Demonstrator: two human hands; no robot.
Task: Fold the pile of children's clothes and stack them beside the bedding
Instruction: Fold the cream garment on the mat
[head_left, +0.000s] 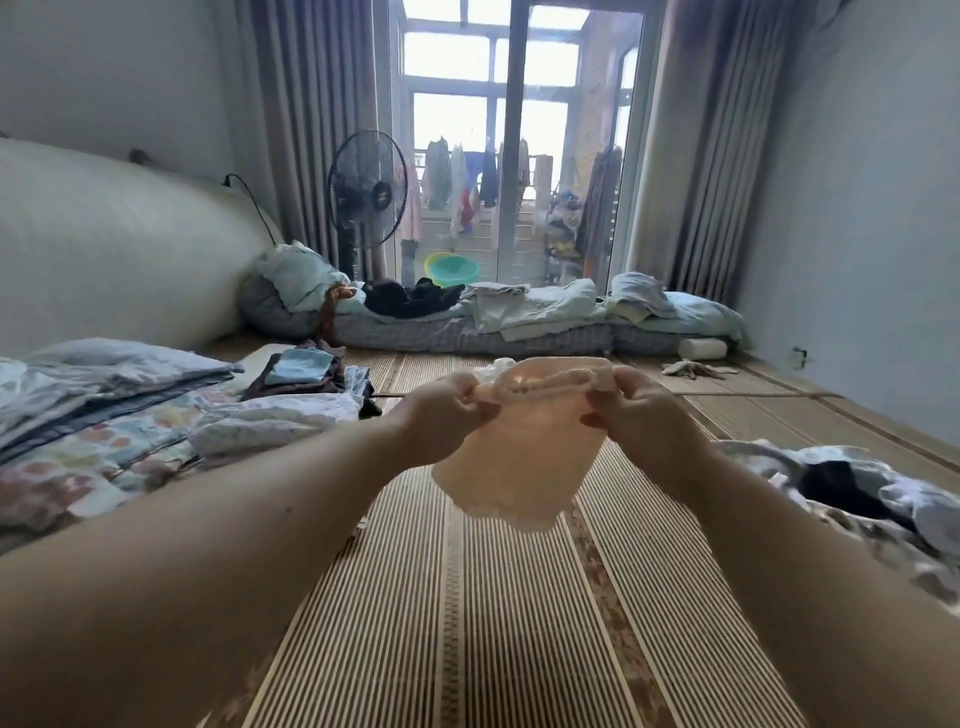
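A small peach garment hangs in the air over the striped mat, its top hem stretched crosswise between the left hand and right hand, both pinching a corner with curled fingers. The cloth drops straight below them; folded stacks lie off to the left, nearer the left hand.

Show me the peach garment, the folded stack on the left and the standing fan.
peach garment (511, 457), head view, middle of the hanging cloth.
folded stack (304, 364), head view, light blue piece on top.
standing fan (383, 195), head view, centre hub of the grille.
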